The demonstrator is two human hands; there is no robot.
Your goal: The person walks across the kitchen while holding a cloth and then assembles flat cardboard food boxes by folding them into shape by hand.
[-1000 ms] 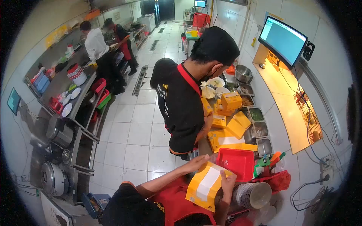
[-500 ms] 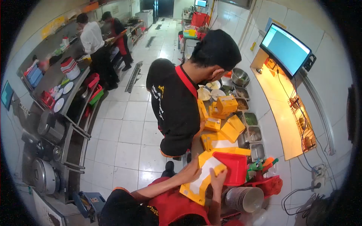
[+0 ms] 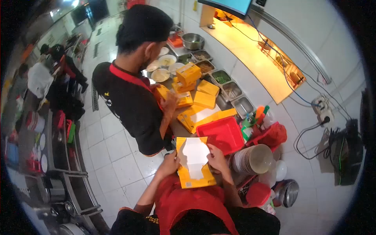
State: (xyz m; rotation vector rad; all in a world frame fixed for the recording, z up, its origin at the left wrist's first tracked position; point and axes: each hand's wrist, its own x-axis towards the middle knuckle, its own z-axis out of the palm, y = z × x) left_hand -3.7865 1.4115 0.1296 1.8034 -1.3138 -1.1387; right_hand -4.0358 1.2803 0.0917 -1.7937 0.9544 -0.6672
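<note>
A flat yellow card with a white inner face (image 3: 195,156) is held upright before my red apron. My left hand (image 3: 169,163) grips its left edge with closed fingers. At its right edge, my right hand (image 3: 216,156) pinches the card. Just beyond it lies a red tray (image 3: 222,135). Behind the tray are unfolded yellow cartons (image 3: 194,118) and several folded yellow boxes (image 3: 188,74). A co-worker in black (image 3: 129,102) stands at the counter on the left with a yellow box in hand.
A stack of plates (image 3: 256,158) stands right of the tray. Metal food pans (image 3: 231,91) line the wall beside bowls (image 3: 160,75). Green and orange-capped bottles (image 3: 258,115) are near a red cloth (image 3: 274,135). Cables (image 3: 309,129) hang at the right. Two people work at the far left.
The view has swung right and down. The yellow card has turned more upright and now faces me squarely, held at both side edges. The co-worker's hands and box have come into view.
</note>
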